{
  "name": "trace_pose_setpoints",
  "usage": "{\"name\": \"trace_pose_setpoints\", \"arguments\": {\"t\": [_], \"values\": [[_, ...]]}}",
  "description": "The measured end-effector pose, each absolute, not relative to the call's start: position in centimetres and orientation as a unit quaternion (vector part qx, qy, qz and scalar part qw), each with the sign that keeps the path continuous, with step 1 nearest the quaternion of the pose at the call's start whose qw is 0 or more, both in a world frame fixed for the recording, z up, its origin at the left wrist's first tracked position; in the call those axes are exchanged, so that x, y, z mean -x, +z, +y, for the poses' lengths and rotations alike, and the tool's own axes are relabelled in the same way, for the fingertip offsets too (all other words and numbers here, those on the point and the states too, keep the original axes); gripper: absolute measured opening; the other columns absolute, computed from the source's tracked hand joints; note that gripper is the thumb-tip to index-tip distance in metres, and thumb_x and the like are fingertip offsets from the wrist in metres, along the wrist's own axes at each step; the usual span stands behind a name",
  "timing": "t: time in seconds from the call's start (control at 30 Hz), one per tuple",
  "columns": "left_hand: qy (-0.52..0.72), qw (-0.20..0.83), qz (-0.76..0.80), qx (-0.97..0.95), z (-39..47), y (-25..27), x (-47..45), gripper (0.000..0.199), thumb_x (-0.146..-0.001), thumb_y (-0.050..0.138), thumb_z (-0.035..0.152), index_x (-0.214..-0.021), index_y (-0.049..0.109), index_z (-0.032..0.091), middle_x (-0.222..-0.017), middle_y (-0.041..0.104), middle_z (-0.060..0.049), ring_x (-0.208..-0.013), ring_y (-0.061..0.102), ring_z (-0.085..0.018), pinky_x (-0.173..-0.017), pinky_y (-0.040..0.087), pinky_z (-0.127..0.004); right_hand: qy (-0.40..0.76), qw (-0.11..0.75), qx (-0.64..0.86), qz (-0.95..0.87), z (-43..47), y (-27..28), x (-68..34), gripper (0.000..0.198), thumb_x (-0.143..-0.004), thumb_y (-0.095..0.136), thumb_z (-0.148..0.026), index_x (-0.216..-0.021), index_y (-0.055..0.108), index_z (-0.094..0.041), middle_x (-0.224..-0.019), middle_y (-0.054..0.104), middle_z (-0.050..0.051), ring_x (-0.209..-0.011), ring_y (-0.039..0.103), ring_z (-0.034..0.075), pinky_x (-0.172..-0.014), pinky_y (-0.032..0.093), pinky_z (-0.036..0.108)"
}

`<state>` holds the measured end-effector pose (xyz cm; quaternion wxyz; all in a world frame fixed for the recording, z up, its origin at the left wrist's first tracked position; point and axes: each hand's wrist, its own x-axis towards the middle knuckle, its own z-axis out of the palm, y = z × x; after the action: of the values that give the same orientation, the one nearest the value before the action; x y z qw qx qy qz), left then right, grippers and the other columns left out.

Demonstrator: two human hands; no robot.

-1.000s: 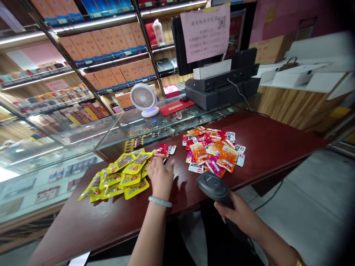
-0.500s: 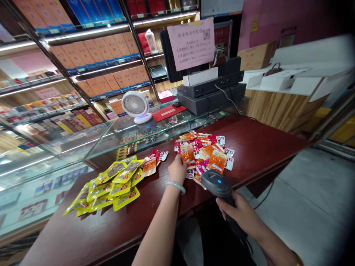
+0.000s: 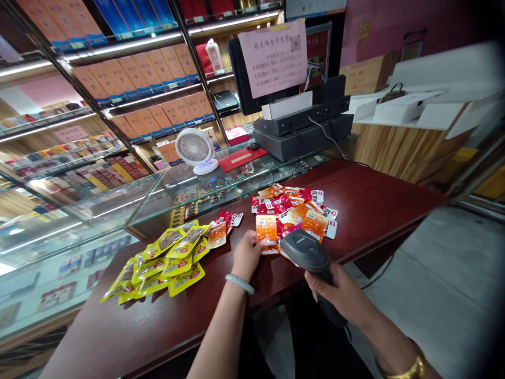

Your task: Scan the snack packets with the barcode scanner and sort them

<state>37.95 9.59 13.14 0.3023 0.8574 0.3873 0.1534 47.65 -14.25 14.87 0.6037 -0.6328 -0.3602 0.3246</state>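
Over the dark red table (image 3: 386, 195), the left hand (image 3: 246, 255) pinches an orange sachet (image 3: 266, 226) at the sachet pile (image 3: 282, 204) while the right hand (image 3: 339, 292) clasps a scanner (image 3: 305, 250), suggesting scanning that next needs aim at a barcode too small to confirm.

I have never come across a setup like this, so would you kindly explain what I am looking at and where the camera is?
There is no machine at work here: these are a person's two bare hands, seen by one camera worn on the head, looking forward and down.

The left hand holds an orange packet by its lower left edge. The right hand grips a dark handheld device that looks like a barcode scanner.

On the reddish-brown table lie a heap of yellow packets, a few red and orange packets beside it, and a mixed pile of packets further right. Behind stands a glass counter with a white fan on it.
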Motion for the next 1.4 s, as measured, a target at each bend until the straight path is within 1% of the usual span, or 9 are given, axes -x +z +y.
{"name": "trace_pose_setpoints", "arguments": {"t": [0.07, 0.2, 0.27, 0.37, 0.57, 0.87, 1.13, 1.27, 1.4], "values": [[0.167, 0.277, 0.431, -0.842, 10.7, 13.8, -36.2, 0.021, -0.088, 0.058, 0.038, -0.101, 0.059, 0.021, -0.093, 0.072, -0.005, -0.086, 0.067, -0.020, -0.076, 0.046, -0.029, 0.332, 0.598, 0.639, -0.351, -14.6, 14.4, -47.6, 0.035, -0.086, 0.064, -0.052, -0.073, 0.053, -0.021, -0.058, 0.051, -0.004, -0.053, 0.050, 0.014, -0.055, 0.044, 0.027], [0.258, 0.058, 0.538, -0.800, 12.0, 15.9, -33.9, 0.051, -0.084, 0.064, 0.042, -0.127, 0.052, 0.017, -0.122, 0.065, -0.015, -0.113, 0.059, -0.032, -0.092, 0.044, -0.041, 0.335, 0.601, 0.650, -0.323, -15.3, 13.1, -47.7, 0.036, -0.085, 0.064, -0.055, -0.079, 0.056, -0.020, -0.058, 0.052, -0.005, -0.053, 0.050, 0.014, -0.055, 0.044, 0.027], [0.276, -0.012, 0.524, -0.805, 11.4, 16.5, -34.4, 0.057, -0.083, 0.065, 0.047, -0.130, 0.052, 0.017, -0.129, 0.060, -0.017, -0.122, 0.052, -0.034, -0.099, 0.040, -0.045, 0.333, 0.602, 0.654, -0.315, -15.4, 12.7, -47.7, 0.038, -0.086, 0.063, -0.057, -0.082, 0.058, -0.019, -0.058, 0.053, -0.005, -0.053, 0.051, 0.014, -0.055, 0.044, 0.027], [0.211, 0.002, 0.449, -0.868, 9.3, 16.1, -36.9, 0.047, -0.086, 0.057, 0.057, -0.115, 0.063, 0.020, -0.118, 0.065, -0.013, -0.117, 0.054, -0.032, -0.099, 0.039, -0.044, 0.333, 0.600, 0.653, -0.321, -15.5, 12.3, -47.6, 0.040, -0.086, 0.063, -0.058, -0.081, 0.058, -0.019, -0.058, 0.052, -0.005, -0.053, 0.050, 0.014, -0.055, 0.043, 0.027], [0.086, 0.006, 0.418, -0.904, 6.8, 13.9, -41.2, 0.063, -0.082, 0.052, 0.071, -0.100, 0.065, 0.012, -0.110, 0.065, -0.020, -0.111, 0.057, -0.037, -0.092, 0.042, -0.046, 0.323, 0.591, 0.659, -0.334, -15.7, 12.2, -47.3, 0.038, -0.086, 0.063, -0.055, -0.080, 0.058, -0.018, -0.059, 0.053, -0.004, -0.055, 0.050, 0.014, -0.057, 0.044, 0.027], [0.076, 0.118, 0.448, -0.883, 8.3, 14.2, -38.2, 0.047, -0.083, 0.067, 0.051, -0.111, 0.051, 0.016, -0.092, 0.072, -0.012, -0.094, 0.070, -0.029, -0.077, 0.042, -0.032, 0.325, 0.577, 0.662, -0.350, -14.4, 13.1, -46.9, 0.033, -0.086, 0.065, -0.052, -0.084, 0.060, -0.019, -0.059, 0.055, -0.004, -0.055, 0.052, 0.015, -0.056, 0.046, 0.027], [0.110, 0.173, 0.428, -0.880, 8.3, 14.0, -35.8, 0.045, -0.080, 0.071, 0.048, -0.108, 0.054, 0.018, -0.097, 0.073, -0.009, -0.092, 0.070, -0.025, -0.073, 0.042, -0.029, 0.345, 0.576, 0.637, -0.379, -11.7, 14.6, -46.1, 0.035, -0.086, 0.063, -0.054, -0.080, 0.056, -0.020, -0.056, 0.055, -0.004, -0.051, 0.053, 0.015, -0.054, 0.045, 0.026], [0.112, 0.165, 0.496, -0.845, 10.0, 15.1, -33.7, 0.044, -0.080, 0.069, 0.043, -0.113, 0.055, 0.018, -0.097, 0.073, -0.009, -0.094, 0.070, -0.026, -0.078, 0.044, -0.030, 0.349, 0.566, 0.643, -0.379, -12.3, 14.6, -45.5, 0.034, -0.084, 0.065, -0.053, -0.078, 0.056, -0.021, -0.057, 0.053, -0.004, -0.052, 0.051, 0.014, -0.053, 0.044, 0.026], [0.217, 0.061, 0.584, -0.780, 11.9, 16.5, -31.9, 0.057, -0.079, 0.069, 0.048, -0.124, 0.051, 0.018, -0.119, 0.066, -0.016, -0.114, 0.061, -0.033, -0.092, 0.044, -0.042, 0.361, 0.577, 0.641, -0.355, -13.8, 13.1, -45.3, 0.035, -0.083, 0.065, -0.054, -0.083, 0.057, -0.020, -0.061, 0.052, -0.005, -0.052, 0.049, 0.013, -0.052, 0.045, 0.025]]}}
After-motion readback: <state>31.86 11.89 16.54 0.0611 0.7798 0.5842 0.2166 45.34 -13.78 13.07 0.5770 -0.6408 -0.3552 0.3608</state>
